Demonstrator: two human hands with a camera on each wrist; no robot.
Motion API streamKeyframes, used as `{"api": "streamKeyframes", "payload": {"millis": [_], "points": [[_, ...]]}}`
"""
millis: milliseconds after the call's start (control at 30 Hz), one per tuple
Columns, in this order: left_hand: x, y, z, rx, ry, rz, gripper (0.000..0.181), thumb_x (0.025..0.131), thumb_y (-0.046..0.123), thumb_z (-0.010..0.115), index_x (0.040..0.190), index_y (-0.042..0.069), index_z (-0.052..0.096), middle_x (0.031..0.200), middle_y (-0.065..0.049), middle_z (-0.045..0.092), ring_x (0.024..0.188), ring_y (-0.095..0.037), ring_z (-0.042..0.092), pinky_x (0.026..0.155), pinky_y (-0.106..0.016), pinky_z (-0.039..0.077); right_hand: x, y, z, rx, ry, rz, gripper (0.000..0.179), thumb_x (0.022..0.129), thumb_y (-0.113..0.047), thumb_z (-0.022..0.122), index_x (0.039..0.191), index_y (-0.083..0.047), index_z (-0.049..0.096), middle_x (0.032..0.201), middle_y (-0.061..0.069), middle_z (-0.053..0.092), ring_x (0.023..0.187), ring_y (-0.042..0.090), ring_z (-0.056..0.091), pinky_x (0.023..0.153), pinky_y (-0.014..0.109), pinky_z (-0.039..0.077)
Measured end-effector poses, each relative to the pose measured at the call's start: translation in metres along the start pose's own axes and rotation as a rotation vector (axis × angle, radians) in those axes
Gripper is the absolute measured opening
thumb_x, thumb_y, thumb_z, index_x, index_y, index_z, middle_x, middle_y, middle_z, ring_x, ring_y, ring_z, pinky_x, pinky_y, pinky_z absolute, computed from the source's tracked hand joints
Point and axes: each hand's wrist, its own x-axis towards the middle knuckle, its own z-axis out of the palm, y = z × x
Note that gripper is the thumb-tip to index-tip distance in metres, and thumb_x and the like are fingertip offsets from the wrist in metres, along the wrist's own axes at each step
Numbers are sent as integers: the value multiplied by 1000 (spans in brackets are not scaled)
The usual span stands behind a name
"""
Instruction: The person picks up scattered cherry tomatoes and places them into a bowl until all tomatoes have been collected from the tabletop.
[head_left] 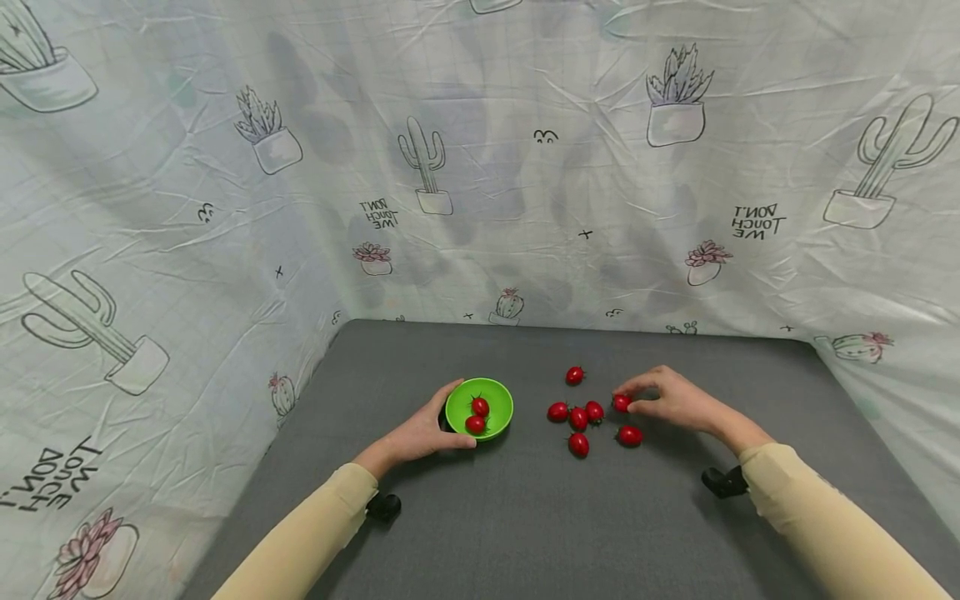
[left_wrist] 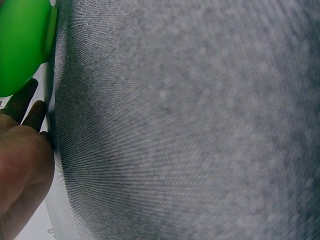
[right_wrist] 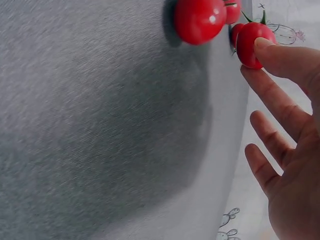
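Note:
A small green bowl stands on the dark grey table, with two cherry tomatoes inside it. My left hand holds the bowl from its left side, thumb along the near rim and fingers round the far side. In the left wrist view, fingertips lie against the bowl's green wall. Between thumb and index finger, my right hand pinches a red cherry tomato with a green stem; its other fingers are spread apart. Just nearer to me than that hand lies another cherry tomato.
Several more cherry tomatoes lie loose between the bowl and my right hand, one farther back. A white cloth printed with cacti hangs behind the table and along its left side. Black straps show at both wrists.

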Motion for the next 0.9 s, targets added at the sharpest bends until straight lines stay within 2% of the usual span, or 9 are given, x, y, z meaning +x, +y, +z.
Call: {"api": "streamKeyframes", "payload": {"millis": [267,333,533,633,900], "points": [[0,-1,0,20,-7,-16,108,83,46,85,165,28,17,166,-3,24,151,-27,25,116,-58,26,12,-12,-1,30,10,-47,28,97,-13,72,125,-8,74,119,1,71,113,28,62,94,58,49],[0,-1,0,20,-8,-13,108,84,46,85,165,27,17,166,-4,24,151,-27,25,116,-58,26,16,-17,0,34,7,-31,29,98,-14,72,126,-10,74,121,1,70,114,28,61,95,57,48],[0,-1,0,18,-6,-13,108,84,45,85,165,27,17,166,-4,25,151,-27,26,116,-58,27,26,-34,1,29,0,47,28,99,-24,72,127,-21,74,129,6,59,123,30,46,96,58,44],[0,-1,0,14,-3,-8,107,84,45,85,165,26,18,166,-4,26,150,-28,27,115,-59,27,34,-41,3,42,-6,22,29,99,-24,72,127,-20,74,130,6,62,124,32,45,98,61,41],[1,-3,0,24,-7,-4,108,83,46,85,165,27,17,165,-3,26,150,-26,27,116,-57,27,53,-55,9,52,-25,-7,31,98,-26,73,129,-23,73,129,-4,66,124,27,43,99,59,39]]}}
